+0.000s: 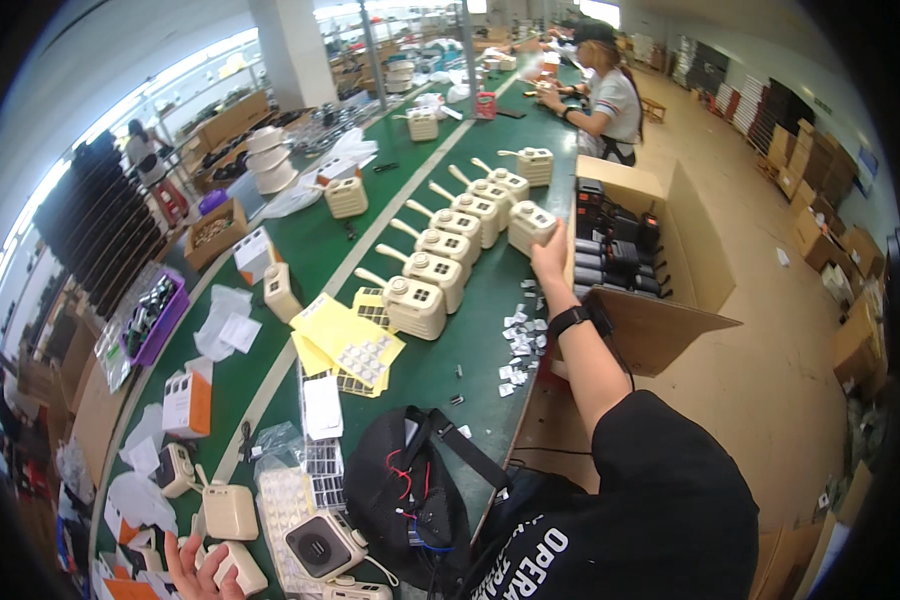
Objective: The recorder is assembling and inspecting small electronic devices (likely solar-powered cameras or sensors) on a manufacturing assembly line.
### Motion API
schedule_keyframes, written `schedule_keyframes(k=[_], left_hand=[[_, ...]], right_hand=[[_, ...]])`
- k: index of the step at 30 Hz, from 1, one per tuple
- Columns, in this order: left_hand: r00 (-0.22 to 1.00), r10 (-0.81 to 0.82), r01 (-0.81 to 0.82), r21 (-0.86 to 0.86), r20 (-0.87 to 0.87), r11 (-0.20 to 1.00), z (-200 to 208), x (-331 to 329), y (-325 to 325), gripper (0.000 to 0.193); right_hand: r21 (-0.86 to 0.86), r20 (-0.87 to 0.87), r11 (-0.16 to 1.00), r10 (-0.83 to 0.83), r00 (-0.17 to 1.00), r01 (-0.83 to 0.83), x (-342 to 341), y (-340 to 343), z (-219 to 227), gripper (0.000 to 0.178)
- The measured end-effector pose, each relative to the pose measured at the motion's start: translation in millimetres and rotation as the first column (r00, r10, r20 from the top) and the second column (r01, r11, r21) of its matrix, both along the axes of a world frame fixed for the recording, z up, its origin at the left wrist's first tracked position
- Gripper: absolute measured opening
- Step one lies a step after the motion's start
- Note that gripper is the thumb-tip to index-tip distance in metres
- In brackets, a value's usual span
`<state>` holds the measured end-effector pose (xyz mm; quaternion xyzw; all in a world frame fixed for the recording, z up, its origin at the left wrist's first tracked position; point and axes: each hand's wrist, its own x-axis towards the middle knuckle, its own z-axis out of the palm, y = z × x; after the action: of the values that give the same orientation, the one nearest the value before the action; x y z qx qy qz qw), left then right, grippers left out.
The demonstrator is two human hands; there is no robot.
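Note:
My right hand (pixel 548 258) grips a small cream box-shaped device (pixel 532 226) by its right side, at the table's right edge. Beside it runs a row of several similar cream devices (pixel 415 305), with round knobs, window-like squares and strap loops. At the lower left my left hand (pixel 202 577) has its fingers apart and holds nothing. It is next to a cream device (pixel 238 566) lying on the table; whether they touch I cannot tell. Another cream device (pixel 230 512) lies just beyond, and one with a dark round-grilled face (pixel 325 545) is to the right.
An open carton (pixel 695 300) of black handheld devices stands right of the green table (pixel 410 385). Yellow sticker sheets (pixel 345 340), small white packets (pixel 518 345), a black cap-like bag (pixel 405 500) and orange-white boxes (pixel 187 404) lie about. A co-worker (pixel 610 95) works at the far right edge.

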<state>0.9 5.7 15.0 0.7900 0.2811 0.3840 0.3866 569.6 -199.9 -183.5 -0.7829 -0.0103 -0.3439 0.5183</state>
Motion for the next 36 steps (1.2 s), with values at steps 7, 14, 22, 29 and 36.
schedule_keyframes(k=[7, 14, 22, 29, 36], left_hand=[[0.989, 0.115, -0.100, -0.154, 0.096, 0.983, 1, -8, 1, 0.051], [0.880, 0.436, -0.445, 0.004, 0.190, 0.896, 3, -41, 21, 0.056], [0.902, 0.362, -0.338, -0.135, 0.237, 0.931, -12, -62, 26, 0.074], [0.907, 0.368, -0.354, -0.103, 0.206, 0.930, 7, -52, -5, 0.067], [0.894, 0.389, -0.369, -0.124, 0.222, 0.921, -5, -49, 26, 0.070]], right_hand=[[-0.316, 0.434, 0.910, -0.111, 0.894, 0.267, -65, 38, 39, 0.061], [-0.008, -0.136, 0.007, 0.991, 0.008, -1.000, -262, 281, 114, 0.047], [-0.210, -0.440, -0.564, 0.784, -0.438, -0.798, -415, 476, 70, 0.058], [-0.272, -0.534, -0.268, 0.841, -0.087, -0.924, -395, 515, 0, 0.113], [-0.042, -0.195, -0.595, 0.793, -0.578, -0.802, -387, 375, 134, 0.090]])
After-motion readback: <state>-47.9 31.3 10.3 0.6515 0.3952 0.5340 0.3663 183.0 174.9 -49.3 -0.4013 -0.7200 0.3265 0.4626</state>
